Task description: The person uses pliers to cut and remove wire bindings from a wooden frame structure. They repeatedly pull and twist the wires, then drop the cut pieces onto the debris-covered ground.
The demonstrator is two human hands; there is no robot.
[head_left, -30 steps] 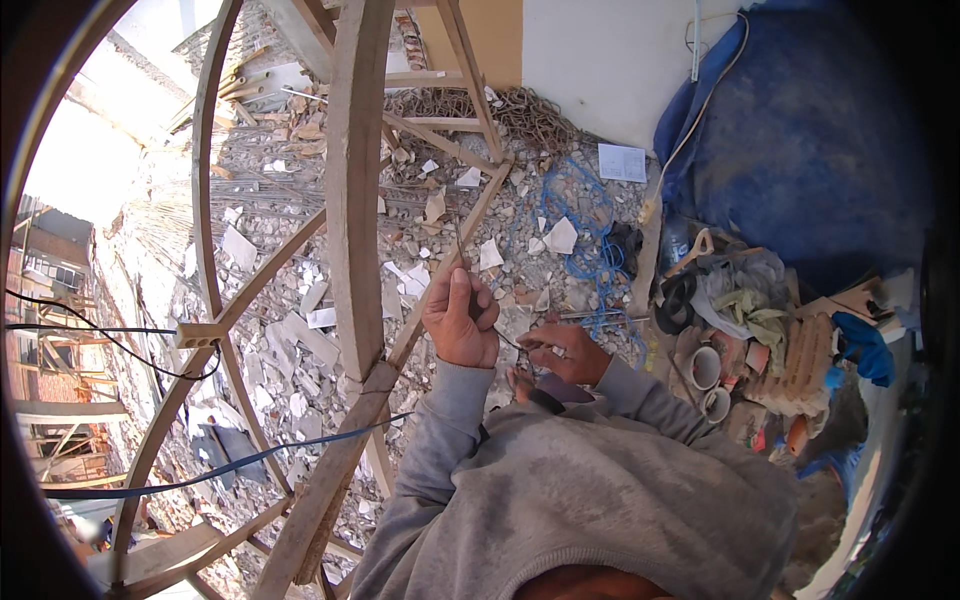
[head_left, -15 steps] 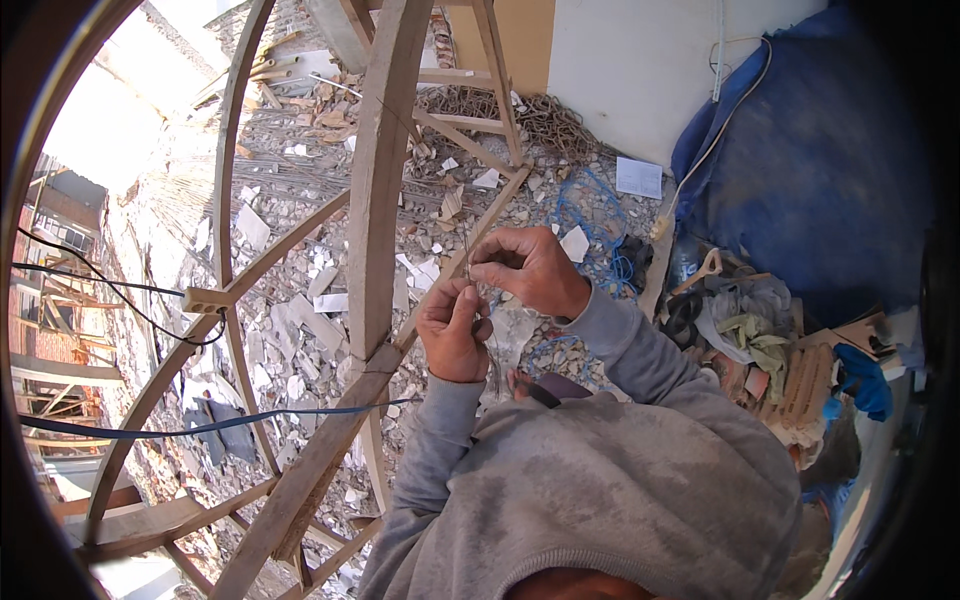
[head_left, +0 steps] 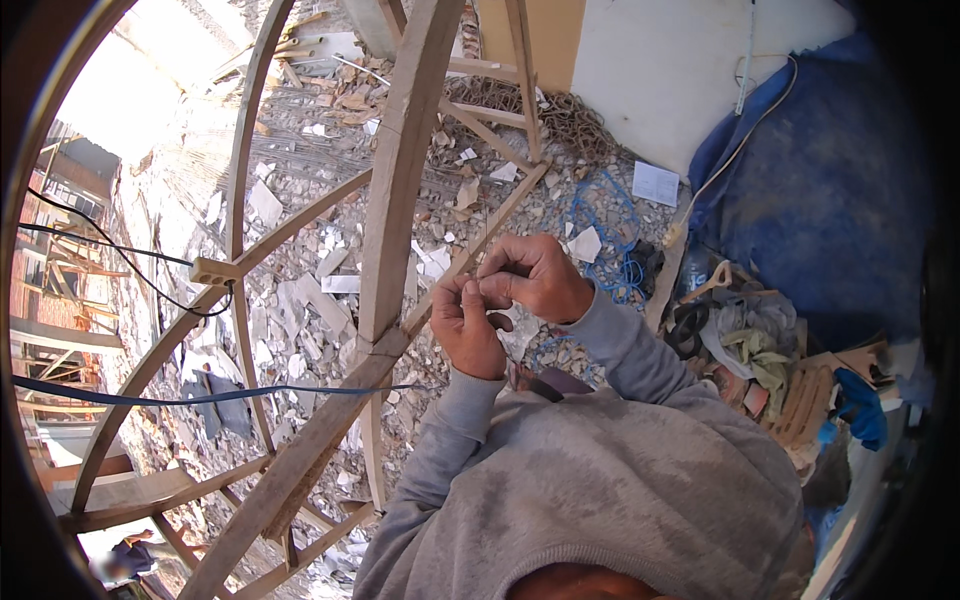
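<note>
My left hand (head_left: 468, 328) and my right hand (head_left: 540, 282) meet in front of my chest, fingertips close together. Both are closed in a pinch on a thin dark wire, of which only a faint strand shows above the fingers. Just left of them, a wooden beam (head_left: 300, 462) slants up from the lower left, joined by an upright wooden post (head_left: 398, 180). A thin strand is wound around the post higher up. Neither hand touches the wood, as far as I can see.
Rubble (head_left: 300, 290) covers the ground below. A power socket block (head_left: 215, 271) with black cables hangs on the frame at left. A blue cable (head_left: 220, 401) crosses the beam. Blue sheeting (head_left: 810, 190) and piled cloth (head_left: 755, 330) lie right. Another person (head_left: 135, 560) is at lower left.
Both hands have drawn closer together, fingertips now nearly touching. The view has shifted slightly, and a person now shows at the lower left edge.
</note>
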